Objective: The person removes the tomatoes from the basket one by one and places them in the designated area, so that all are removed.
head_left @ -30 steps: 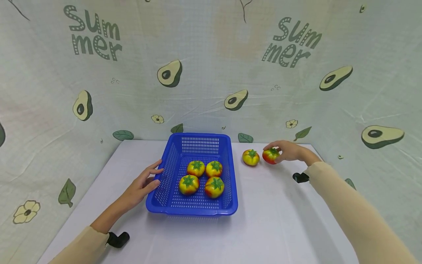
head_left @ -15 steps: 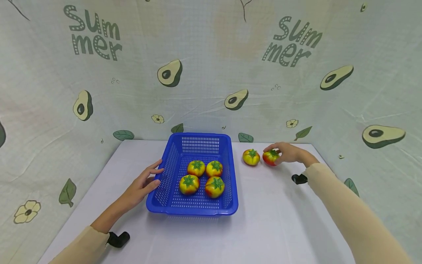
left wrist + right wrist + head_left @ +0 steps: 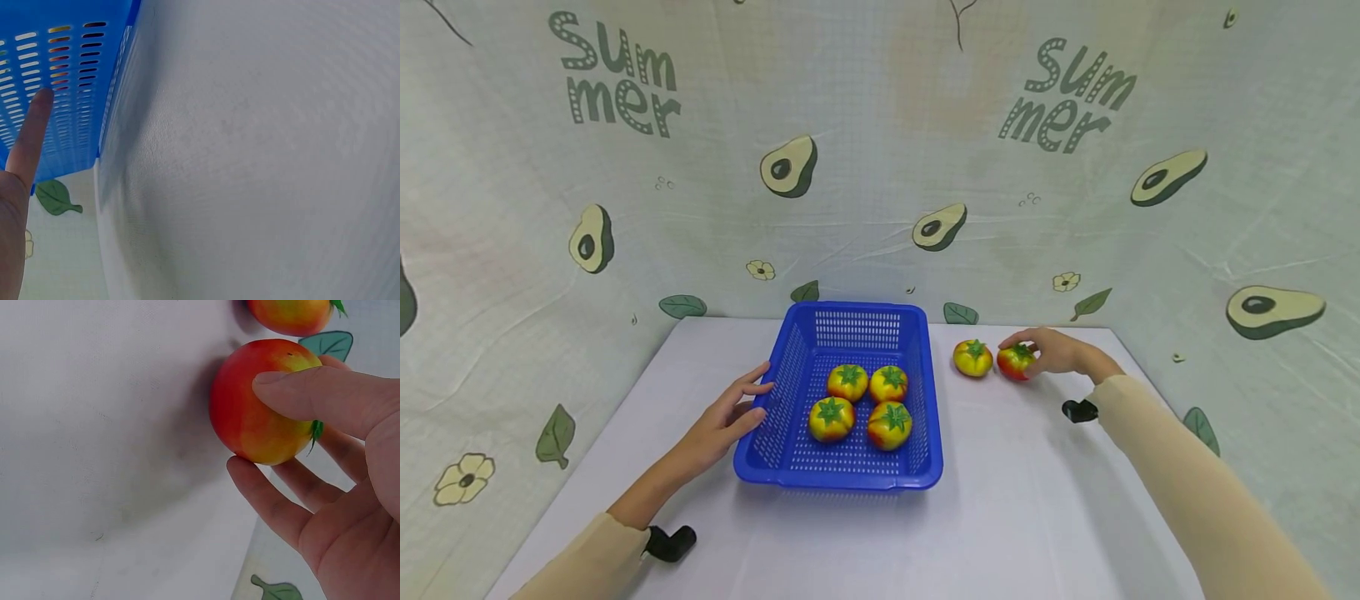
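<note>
At the back right of the table, my right hand [image 3: 1054, 350] holds a red and yellow tomato [image 3: 1015, 363] with a green leafy top. In the right wrist view its thumb [image 3: 275, 384] presses one side of the fruit while the fingers lie round the other. A second tomato [image 3: 973, 358] sits just left of it. My left hand [image 3: 718, 421] rests at the left side of a blue perforated basket [image 3: 936, 454], fingers nearly straight along the rim. A digit [image 3: 39, 115] lies against the slotted wall in the left wrist view. Several tomatoes [image 3: 832, 419] lie inside the basket.
The basket stands mid-table on a white tabletop [image 3: 1000, 517]. A hanging cloth [image 3: 865, 125] printed with avocados and lettering rises behind the table and at both sides. A black device [image 3: 672, 543] sits at the left wrist, another [image 3: 1079, 411] at the right.
My right hand and the tomato it holds have shifted slightly toward me. The left hand, the basket and the other tomatoes stay where they were.
</note>
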Tool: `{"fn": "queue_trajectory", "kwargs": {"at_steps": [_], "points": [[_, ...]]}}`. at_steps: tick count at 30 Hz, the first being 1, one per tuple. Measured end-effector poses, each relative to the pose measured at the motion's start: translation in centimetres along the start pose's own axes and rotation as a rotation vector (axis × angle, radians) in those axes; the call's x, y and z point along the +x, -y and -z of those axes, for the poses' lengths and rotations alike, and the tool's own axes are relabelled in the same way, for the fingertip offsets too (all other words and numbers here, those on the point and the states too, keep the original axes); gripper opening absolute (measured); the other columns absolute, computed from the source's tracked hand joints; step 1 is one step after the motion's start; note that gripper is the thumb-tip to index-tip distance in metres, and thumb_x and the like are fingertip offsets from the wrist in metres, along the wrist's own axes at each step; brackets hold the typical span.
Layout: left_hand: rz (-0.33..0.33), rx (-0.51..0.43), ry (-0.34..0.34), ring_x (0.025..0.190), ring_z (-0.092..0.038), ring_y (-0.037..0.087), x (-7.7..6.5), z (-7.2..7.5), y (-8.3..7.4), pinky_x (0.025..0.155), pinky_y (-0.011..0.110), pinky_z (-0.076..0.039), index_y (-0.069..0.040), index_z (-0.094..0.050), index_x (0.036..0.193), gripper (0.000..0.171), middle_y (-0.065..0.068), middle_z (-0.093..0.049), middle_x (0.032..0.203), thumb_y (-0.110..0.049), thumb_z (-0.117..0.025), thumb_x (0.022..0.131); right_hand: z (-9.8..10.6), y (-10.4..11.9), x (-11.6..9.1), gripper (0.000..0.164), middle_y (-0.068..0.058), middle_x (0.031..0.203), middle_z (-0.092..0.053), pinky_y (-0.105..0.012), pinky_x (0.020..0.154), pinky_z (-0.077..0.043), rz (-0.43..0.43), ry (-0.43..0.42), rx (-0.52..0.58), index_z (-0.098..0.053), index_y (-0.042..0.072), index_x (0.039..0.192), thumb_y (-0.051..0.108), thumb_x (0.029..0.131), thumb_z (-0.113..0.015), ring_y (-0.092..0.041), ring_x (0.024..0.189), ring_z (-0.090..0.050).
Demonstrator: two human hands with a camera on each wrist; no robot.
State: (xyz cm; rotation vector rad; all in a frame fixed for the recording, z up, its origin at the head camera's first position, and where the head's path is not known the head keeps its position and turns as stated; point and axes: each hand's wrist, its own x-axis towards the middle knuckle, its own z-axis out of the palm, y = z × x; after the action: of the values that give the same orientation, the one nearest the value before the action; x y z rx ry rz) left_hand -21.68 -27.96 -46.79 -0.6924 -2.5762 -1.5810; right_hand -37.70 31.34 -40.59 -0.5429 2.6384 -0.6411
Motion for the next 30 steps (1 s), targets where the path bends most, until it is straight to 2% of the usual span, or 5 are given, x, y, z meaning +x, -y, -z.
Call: {"fn": "queue_trajectory", "kwargs": {"at_steps": [10,30], "points": [[-0.006,0.006,-0.002,0.158,-0.025,0.049,0.01,0.04,-0.10,0.109,0.010,-0.034,-0.013,-0.054,0.148,0.038,0.010,-0.022,0.177,-0.017,-0.057,0.110,-0.27,0.01,0.12,0.057,-0.023,0.157,-0.049,-0.075,0.113,-0.039,-0.004,-0.011,-0.006,-0.062,0.015,0.147,0.004,0.093,-0.075,-0.051,0.139,-0.046],[-0.019,-0.008,0.008,0.157,-0.026,0.050,0.03,0.15,0.21,0.110,0.008,-0.033,-0.011,-0.053,0.145,0.034,0.010,-0.021,0.177,-0.015,-0.056,0.111,-0.14,0.29,0.09,0.058,-0.024,0.159,-0.047,-0.076,0.114,-0.036,0.003,0.014,0.000,-0.060,0.012,0.149,0.003,0.093,-0.073,-0.054,0.141,-0.043]]}}
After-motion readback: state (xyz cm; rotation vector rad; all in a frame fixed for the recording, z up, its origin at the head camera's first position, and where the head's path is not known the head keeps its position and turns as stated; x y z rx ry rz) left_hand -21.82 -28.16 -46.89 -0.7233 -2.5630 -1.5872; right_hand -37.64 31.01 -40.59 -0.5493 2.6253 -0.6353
